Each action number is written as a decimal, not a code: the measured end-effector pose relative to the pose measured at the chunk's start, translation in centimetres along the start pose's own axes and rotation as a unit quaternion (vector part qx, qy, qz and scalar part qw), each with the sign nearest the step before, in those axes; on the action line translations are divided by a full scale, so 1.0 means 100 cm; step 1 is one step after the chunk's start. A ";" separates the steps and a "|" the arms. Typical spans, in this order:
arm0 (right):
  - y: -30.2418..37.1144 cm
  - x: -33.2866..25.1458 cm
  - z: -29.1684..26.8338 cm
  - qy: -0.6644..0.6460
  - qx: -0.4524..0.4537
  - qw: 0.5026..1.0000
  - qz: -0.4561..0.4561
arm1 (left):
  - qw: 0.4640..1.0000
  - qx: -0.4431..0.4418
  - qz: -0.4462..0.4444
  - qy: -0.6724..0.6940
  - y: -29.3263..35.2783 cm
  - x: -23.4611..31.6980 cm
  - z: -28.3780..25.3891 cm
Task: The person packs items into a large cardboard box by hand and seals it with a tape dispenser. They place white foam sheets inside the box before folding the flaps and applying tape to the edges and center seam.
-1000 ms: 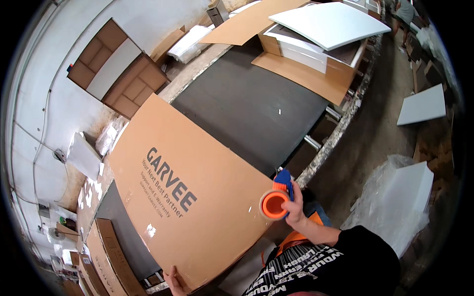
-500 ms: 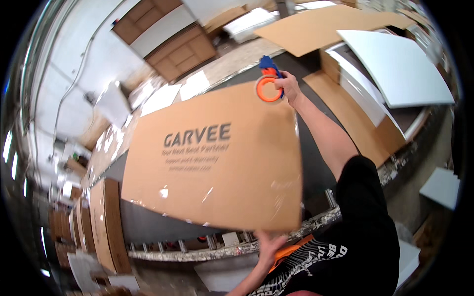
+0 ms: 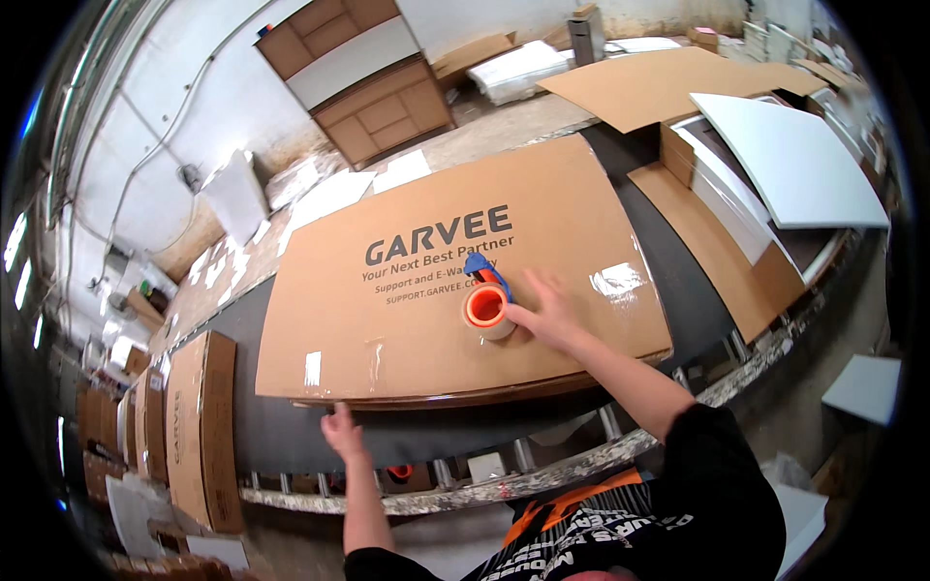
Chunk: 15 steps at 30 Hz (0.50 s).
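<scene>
A large flat cardboard box with dark print and strips of clear tape lies on the black conveyor belt. My left hand is at the near left edge of this box, fingertips at the edge and seemingly apart; some fingers are hidden. A hand tape dispenser, with a blue part and a clear tape roll on an orange core, stands on top of the box. Right beside it, my right hand is open, fingers spread and slightly blurred, its thumb close to the roll.
Several upright cartons stand at the left end of the belt. To the right, an open carton holds white panels, one white panel lying askew on top. A metal rail with rollers runs along the near side. A brown cabinet stands beyond.
The box was tilted up and is now flat on the belt. My right hand came down from its far corner and let go of the tape dispenser on top. My left hand shifted left.
</scene>
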State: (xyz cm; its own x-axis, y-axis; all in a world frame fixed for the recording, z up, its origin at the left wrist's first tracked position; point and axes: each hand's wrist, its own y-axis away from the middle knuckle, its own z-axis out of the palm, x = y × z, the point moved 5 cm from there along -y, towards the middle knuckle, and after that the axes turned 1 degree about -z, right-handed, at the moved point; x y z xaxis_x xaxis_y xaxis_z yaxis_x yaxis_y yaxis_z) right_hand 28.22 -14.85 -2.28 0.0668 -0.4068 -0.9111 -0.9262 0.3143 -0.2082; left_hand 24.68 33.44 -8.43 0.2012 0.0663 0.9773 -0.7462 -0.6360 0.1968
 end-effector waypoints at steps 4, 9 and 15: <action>0.094 0.010 -0.077 0.333 0.194 0.915 -0.118 | 0.997 0.059 0.030 -0.048 -0.137 0.015 -0.079; 0.115 0.050 -0.101 0.440 0.284 0.846 -0.100 | 0.999 -0.015 0.010 -0.048 -0.203 0.020 -0.061; 0.111 0.042 -0.096 0.459 0.281 0.834 -0.120 | 0.997 0.018 0.020 0.072 -0.210 -0.009 -0.073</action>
State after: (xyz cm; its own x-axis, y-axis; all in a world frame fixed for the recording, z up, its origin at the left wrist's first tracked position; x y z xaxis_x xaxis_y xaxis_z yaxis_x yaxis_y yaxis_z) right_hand 14.62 -21.30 -5.04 -0.3253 -0.9204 -0.2167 -0.5891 0.3765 -0.7150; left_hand 35.58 52.36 -12.85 0.0760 0.1482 0.9860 -0.7277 -0.6678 0.1565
